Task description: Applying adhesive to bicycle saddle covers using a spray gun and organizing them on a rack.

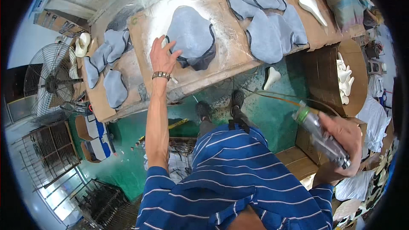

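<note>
My left hand (162, 58), a banded watch on its wrist, reaches over the worktable with its fingers spread. Its fingertips are at the left edge of a grey fabric saddle cover (189, 29) with dark edging, which lies on a white-dusted cardboard sheet (142, 38). I cannot tell whether they press on it. Off to the right, away from the table, my right hand (346, 138) is closed around a metal spray gun (314, 128) with a green ring and a hose. That hand is slightly blurred.
More grey covers lie at the table's right (266, 36) and left (115, 88). One white saddle shell (313, 9) rests at the far right, another saddle piece (272, 78) below the table edge. A box of shells (360, 76) stands right; a fan (51, 83) stands left. A hose (277, 97) crosses the floor.
</note>
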The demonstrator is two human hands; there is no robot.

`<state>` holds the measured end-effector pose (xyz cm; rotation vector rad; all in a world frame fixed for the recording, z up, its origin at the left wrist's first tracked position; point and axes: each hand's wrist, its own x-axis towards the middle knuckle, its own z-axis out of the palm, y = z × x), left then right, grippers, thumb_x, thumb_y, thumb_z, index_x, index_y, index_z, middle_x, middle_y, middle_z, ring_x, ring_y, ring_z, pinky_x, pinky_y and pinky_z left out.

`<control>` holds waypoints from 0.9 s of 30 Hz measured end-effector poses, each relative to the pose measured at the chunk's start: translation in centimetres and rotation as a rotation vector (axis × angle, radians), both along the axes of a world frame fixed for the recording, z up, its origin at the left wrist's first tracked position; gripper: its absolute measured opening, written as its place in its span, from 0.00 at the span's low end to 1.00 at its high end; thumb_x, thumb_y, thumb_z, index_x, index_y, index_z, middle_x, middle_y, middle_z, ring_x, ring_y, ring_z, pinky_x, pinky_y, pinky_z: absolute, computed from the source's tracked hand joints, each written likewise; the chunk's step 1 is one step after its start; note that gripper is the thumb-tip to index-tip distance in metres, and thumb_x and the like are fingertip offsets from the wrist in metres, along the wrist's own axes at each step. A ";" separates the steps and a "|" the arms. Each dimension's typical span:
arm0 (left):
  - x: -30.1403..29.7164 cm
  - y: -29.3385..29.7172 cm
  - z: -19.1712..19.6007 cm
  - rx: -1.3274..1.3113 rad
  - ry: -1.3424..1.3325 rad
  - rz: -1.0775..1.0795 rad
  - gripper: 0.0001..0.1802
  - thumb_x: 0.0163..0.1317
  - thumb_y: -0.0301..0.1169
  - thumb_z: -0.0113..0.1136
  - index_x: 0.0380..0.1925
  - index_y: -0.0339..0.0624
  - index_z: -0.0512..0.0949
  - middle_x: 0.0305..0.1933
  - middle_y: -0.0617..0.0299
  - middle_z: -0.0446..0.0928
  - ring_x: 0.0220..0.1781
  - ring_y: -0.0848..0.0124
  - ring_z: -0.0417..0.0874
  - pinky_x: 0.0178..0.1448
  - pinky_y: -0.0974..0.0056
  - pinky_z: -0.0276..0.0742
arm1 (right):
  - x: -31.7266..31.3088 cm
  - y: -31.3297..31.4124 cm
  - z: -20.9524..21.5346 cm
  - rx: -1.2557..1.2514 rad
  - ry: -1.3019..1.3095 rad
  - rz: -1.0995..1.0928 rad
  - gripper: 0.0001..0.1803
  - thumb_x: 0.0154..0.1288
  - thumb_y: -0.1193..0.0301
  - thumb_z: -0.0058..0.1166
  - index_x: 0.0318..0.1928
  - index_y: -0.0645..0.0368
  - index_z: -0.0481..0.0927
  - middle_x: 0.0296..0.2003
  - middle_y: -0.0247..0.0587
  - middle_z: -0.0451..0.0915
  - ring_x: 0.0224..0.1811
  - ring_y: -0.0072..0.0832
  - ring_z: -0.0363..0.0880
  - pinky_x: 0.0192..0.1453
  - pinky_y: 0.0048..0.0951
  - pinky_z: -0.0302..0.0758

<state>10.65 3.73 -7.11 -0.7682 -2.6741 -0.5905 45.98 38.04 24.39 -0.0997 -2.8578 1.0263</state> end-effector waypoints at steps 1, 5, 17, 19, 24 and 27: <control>-0.3 0.0 -0.1 0.041 -0.042 -0.006 0.20 0.49 0.37 0.78 0.45 0.48 0.91 0.67 0.53 0.79 0.74 0.48 0.71 0.77 0.47 0.67 | 0.1 -0.2 -0.1 -0.005 -0.025 -0.015 0.41 0.48 0.48 0.57 0.53 0.74 0.87 0.24 0.47 0.80 0.26 0.32 0.78 0.35 0.33 0.70; -0.6 0.8 0.5 0.086 -0.095 -0.003 0.13 0.44 0.36 0.79 0.32 0.47 0.93 0.60 0.58 0.84 0.73 0.50 0.73 0.75 0.48 0.69 | 0.2 -1.5 -0.7 -0.083 0.057 -0.376 0.40 0.49 0.50 0.59 0.52 0.74 0.87 0.26 0.47 0.80 0.28 0.32 0.79 0.35 0.31 0.70; -8.7 -7.2 15.8 0.210 0.392 0.042 0.10 0.49 0.32 0.76 0.34 0.48 0.90 0.50 0.59 0.85 0.58 0.54 0.82 0.62 0.51 0.76 | -0.5 -2.9 -1.6 -0.155 -0.098 0.098 0.36 0.59 0.60 0.66 0.63 0.73 0.79 0.33 0.49 0.79 0.32 0.35 0.77 0.38 0.32 0.69; -8.7 -11.4 15.6 0.177 0.430 0.105 0.11 0.49 0.32 0.75 0.35 0.48 0.90 0.50 0.58 0.85 0.57 0.54 0.82 0.62 0.50 0.76 | -0.8 -4.2 -1.6 -0.143 -0.105 0.070 0.36 0.57 0.63 0.67 0.64 0.73 0.79 0.32 0.47 0.79 0.32 0.35 0.76 0.38 0.32 0.69; -4.2 -23.3 6.7 -0.067 0.585 0.383 0.12 0.52 0.32 0.75 0.38 0.52 0.91 0.49 0.57 0.82 0.56 0.52 0.81 0.63 0.47 0.74 | -1.4 -6.5 -1.3 -0.212 -0.112 0.040 0.38 0.56 0.62 0.68 0.64 0.73 0.79 0.32 0.47 0.79 0.31 0.34 0.76 0.39 0.32 0.70; -0.1 -28.4 -1.6 -0.386 0.244 0.423 0.20 0.50 0.32 0.76 0.47 0.55 0.89 0.53 0.59 0.79 0.61 0.55 0.78 0.69 0.43 0.69 | -1.7 -7.5 -1.1 -0.142 -0.129 0.052 0.38 0.56 0.61 0.67 0.64 0.74 0.78 0.31 0.47 0.78 0.30 0.35 0.76 0.38 0.32 0.70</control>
